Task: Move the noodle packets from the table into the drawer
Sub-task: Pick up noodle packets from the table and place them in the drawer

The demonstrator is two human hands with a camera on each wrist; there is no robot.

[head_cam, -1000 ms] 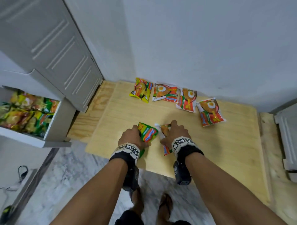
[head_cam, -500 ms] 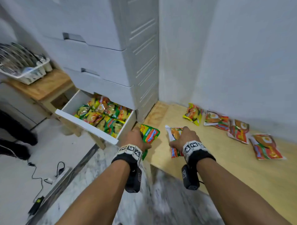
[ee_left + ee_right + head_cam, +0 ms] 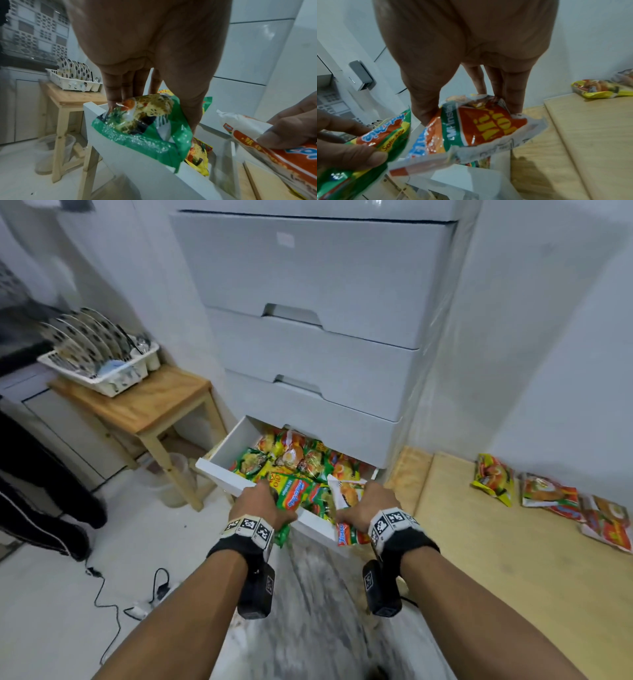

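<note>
The left hand [image 3: 255, 503] pinches a crinkly green noodle packet [image 3: 145, 129], fingers on one face and thumb on the other; the glossy film sags over the front rim of the open white drawer [image 3: 222, 478] just below the grip. Beside it, the right hand [image 3: 371, 505] pinches a white-and-orange noodle packet [image 3: 479, 129] above the same drawer. Further packets [image 3: 493, 482] lie flat on the pale wooden table [image 3: 513, 577], well to the right of both grips.

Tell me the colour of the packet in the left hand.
Mostly green packet, held by the left hand; clearest in the left wrist view.
</note>
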